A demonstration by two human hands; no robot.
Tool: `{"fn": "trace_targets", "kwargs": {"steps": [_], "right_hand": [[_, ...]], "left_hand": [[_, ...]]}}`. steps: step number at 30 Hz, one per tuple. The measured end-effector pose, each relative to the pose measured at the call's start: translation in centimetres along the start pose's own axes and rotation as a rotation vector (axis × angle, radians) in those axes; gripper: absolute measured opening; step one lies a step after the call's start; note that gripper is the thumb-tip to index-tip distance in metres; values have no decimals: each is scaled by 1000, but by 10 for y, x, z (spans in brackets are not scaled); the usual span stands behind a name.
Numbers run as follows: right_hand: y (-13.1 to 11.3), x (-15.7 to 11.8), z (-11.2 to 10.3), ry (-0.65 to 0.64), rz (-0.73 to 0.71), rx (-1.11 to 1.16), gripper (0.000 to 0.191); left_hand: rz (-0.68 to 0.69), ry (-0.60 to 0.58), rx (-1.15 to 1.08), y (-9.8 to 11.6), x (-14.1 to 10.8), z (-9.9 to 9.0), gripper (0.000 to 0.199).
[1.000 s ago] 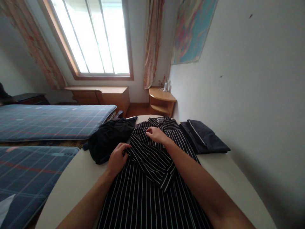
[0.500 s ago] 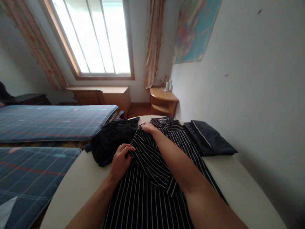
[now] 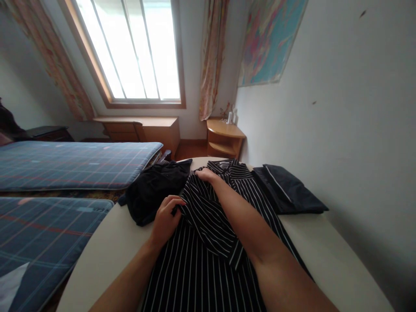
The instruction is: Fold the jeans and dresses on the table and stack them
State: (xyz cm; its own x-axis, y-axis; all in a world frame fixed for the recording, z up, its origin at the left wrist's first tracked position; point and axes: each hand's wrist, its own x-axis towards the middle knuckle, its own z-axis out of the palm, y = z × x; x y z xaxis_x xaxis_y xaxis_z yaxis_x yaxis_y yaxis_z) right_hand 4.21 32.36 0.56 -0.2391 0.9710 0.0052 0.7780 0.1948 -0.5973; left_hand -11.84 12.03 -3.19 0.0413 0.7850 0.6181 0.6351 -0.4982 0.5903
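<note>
A black shirt with white stripes (image 3: 208, 268) lies spread on a pale round table (image 3: 107, 255), collar at the far end. One sleeve is folded across its front, with the cuff near the middle. My left hand (image 3: 167, 216) pinches the shirt's left edge. Farther up, my right hand (image 3: 205, 174) grips the shirt near the left shoulder, beside the collar; its forearm crosses over the shirt and hides part of it.
Crumpled black clothing (image 3: 156, 186) lies left of the shirt, and a folded dark garment (image 3: 289, 190) lies to its right. Plaid mattresses (image 3: 78, 164) are at the left. A wooden corner shelf (image 3: 225, 129) stands beyond the table, beside the wall.
The view has shifted slightly, so everything sits a little farther right. Both hands keep their hold, and the shirt looks the same.
</note>
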Motion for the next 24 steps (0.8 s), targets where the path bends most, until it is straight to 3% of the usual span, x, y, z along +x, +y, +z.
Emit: {"fn": "trace_targets", "kwargs": {"steps": [7,10,14,17,21,24], "right_hand": [[1,-6,2,-118,30,255,34],[-4,-4,1,-39,-8,360,24],[-15,6,-5,135,-83,468,35],[-23,16,-8,224,-128,498,28],[-32,22,-4,287,-169,476,17],[-35,20,5,272,-183,428,14]], "left_hand": [[16,30,-66,-1,0,1,23],[36,53,-60,0,0,0,23],[92,138,-16,4,0,-2,22],[99,199,22,5,1,-3,24],[8,227,45,2,1,-2,23],[-167,214,55,-3,1,0,18]]}}
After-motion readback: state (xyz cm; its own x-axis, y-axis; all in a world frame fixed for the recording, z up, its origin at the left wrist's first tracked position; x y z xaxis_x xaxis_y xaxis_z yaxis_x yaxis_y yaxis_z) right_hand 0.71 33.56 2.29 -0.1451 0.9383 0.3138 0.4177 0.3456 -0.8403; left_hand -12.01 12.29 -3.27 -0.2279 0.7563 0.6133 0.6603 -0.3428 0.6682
